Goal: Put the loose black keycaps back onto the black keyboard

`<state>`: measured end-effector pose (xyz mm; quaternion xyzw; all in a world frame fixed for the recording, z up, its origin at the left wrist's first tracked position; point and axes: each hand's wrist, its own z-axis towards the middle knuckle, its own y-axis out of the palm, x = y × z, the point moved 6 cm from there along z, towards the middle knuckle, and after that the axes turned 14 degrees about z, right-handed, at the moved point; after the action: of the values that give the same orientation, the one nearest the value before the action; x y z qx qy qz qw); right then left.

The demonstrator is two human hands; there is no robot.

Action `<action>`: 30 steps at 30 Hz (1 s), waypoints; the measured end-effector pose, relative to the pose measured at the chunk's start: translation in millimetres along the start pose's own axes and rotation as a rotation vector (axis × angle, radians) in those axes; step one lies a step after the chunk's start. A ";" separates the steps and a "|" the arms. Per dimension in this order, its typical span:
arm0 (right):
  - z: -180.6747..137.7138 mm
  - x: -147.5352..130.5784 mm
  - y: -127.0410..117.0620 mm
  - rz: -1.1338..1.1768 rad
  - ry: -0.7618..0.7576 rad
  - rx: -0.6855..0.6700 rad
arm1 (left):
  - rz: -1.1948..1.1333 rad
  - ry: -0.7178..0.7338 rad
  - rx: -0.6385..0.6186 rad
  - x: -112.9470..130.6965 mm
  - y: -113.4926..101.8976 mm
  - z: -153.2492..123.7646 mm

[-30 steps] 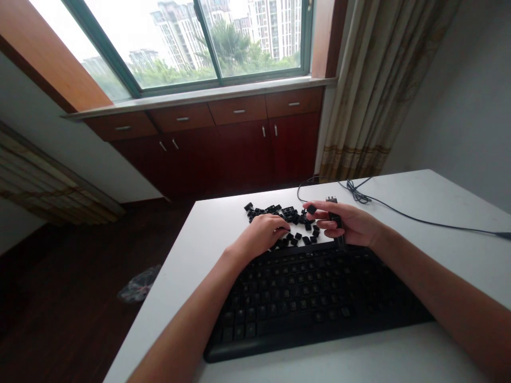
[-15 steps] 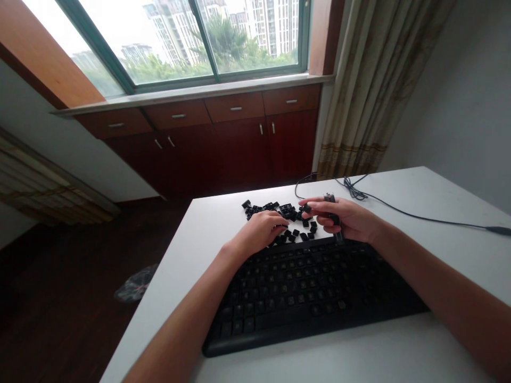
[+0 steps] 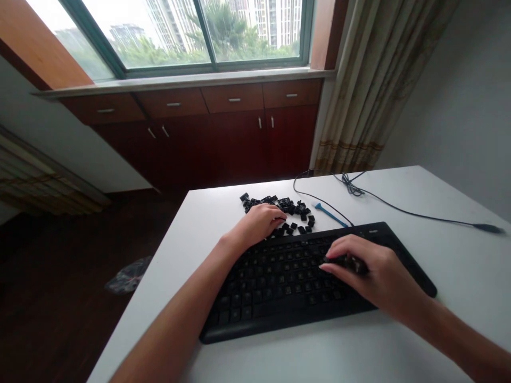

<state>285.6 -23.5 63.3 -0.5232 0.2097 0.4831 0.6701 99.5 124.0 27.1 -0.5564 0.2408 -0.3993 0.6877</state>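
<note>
A black keyboard lies tilted across the white table. Over its right half, my right hand is closed around a short dark tool; thumb and fingertips pinch its left end just above the keys. My left hand rests beyond the keyboard's upper edge, at a pile of loose black keycaps. Its fingers are loosely bent with the thumb a little apart, and I see nothing held there. The fingertips partly cover some keycaps.
A blue slim tool lies behind the keyboard, beside the keycaps. A black cable crosses the back and right of the white table. Left of the table, a clear plastic bag is on the floor. Cabinets stand under the window.
My right hand has moved down and toward me from the keycap pile to over the keys, with the dark tool. A keycap at its fingertips is gone. My left hand stays nearly still.
</note>
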 end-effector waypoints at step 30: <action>-45.2 4.7 22.4 -0.150 -0.140 -0.212 | -0.006 -0.014 0.013 1.4 -4.6 2.2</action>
<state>278.4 -62.7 32.0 -0.5703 0.0705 0.4865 0.6581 100.7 123.8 32.2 -0.5554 0.2318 -0.3993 0.6916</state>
